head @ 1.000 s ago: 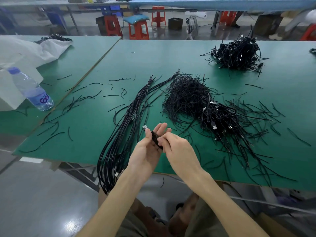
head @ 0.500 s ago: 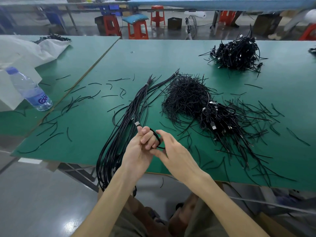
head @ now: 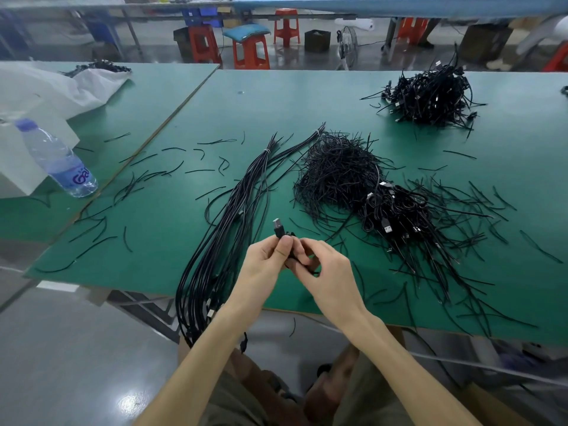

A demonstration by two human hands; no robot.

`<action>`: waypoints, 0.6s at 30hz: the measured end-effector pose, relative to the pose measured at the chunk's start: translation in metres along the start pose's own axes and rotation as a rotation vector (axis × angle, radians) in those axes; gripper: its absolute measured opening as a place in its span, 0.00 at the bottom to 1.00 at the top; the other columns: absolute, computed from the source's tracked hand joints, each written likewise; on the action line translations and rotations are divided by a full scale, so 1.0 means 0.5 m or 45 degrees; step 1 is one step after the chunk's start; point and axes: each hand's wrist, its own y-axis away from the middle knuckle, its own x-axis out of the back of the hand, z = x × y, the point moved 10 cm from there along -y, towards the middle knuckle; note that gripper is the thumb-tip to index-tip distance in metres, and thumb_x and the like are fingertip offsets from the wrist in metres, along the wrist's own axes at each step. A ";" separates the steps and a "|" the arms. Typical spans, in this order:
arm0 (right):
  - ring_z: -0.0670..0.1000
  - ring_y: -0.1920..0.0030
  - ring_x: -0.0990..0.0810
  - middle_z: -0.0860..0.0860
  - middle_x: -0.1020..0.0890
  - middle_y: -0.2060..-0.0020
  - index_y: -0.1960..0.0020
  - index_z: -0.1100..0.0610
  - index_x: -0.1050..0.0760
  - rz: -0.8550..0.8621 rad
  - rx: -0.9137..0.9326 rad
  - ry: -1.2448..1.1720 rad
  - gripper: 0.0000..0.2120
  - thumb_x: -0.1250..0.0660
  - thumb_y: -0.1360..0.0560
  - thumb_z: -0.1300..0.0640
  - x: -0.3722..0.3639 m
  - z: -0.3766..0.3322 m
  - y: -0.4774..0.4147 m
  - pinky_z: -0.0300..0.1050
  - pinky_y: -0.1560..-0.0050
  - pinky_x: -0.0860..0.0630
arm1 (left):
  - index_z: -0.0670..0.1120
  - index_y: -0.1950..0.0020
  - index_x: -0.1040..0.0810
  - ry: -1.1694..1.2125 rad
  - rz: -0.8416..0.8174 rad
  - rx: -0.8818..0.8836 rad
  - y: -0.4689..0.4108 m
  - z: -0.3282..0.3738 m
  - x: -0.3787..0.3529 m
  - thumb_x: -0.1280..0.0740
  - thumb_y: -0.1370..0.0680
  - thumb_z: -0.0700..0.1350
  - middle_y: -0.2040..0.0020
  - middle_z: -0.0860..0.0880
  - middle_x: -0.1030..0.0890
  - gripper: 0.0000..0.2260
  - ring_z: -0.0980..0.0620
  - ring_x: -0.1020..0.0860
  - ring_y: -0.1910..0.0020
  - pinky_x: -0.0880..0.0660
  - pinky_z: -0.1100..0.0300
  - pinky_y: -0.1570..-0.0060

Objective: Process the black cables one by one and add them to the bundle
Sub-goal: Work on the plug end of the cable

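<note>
Black cable [head: 278,229], the one being worked on, sits between both hands just above the near edge of the green table [head: 307,99]; its metal USB plug pokes up past the fingers, and the rest of it is mostly hidden in the grip.

In the head view, the left hand [head: 266,267] is curled round the cable with the thumb pressed over it just below the plug. The right hand [head: 327,273] touches the left, its fingers bent in and pinching at the cable's coiled part. Probably it is working a tie loose, though the tie itself cannot be made out.

Just left of the hands lies the bundle [head: 233,216]: long straightened cables, bound by a pale tie at the far end, with their near loops hanging over the table edge. To the right, a pile of coiled cables [head: 396,210] with plugs showing waits its turn, touching a dense heap of short black strips [head: 335,167]. More strips are scattered across the table. A second tangle of cables [head: 430,96] sits well apart, at the far right.

Judging by this, the job is partway through. A fair number of cables are in the bundle, this one is not yet straightened or added, and two piles remain.
</note>
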 end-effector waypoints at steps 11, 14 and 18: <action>0.44 0.55 0.24 0.44 0.21 0.58 0.48 0.40 0.20 -0.085 -0.004 -0.120 0.13 0.22 0.29 0.52 0.010 -0.007 -0.008 0.32 0.56 0.31 | 0.49 0.55 0.13 -0.103 0.058 -0.014 0.006 0.001 0.032 0.31 0.21 0.50 0.54 0.47 0.13 0.09 0.52 0.20 0.57 0.23 0.61 0.53; 0.43 0.54 0.23 0.46 0.19 0.55 0.44 0.46 0.19 -0.130 -0.066 -0.163 0.12 0.24 0.26 0.51 0.000 -0.003 -0.008 0.33 0.54 0.29 | 0.45 0.53 0.13 -0.090 0.114 -0.049 0.002 0.005 0.050 0.29 0.23 0.48 0.54 0.45 0.13 0.08 0.48 0.19 0.57 0.21 0.55 0.51; 0.42 0.51 0.19 0.43 0.16 0.53 0.38 0.49 0.21 -0.183 -0.125 -0.164 0.12 0.29 0.21 0.53 -0.009 0.002 -0.005 0.37 0.48 0.24 | 0.41 0.51 0.13 -0.001 0.124 -0.011 -0.001 -0.002 0.051 0.28 0.24 0.44 0.54 0.43 0.13 0.08 0.49 0.15 0.57 0.19 0.60 0.55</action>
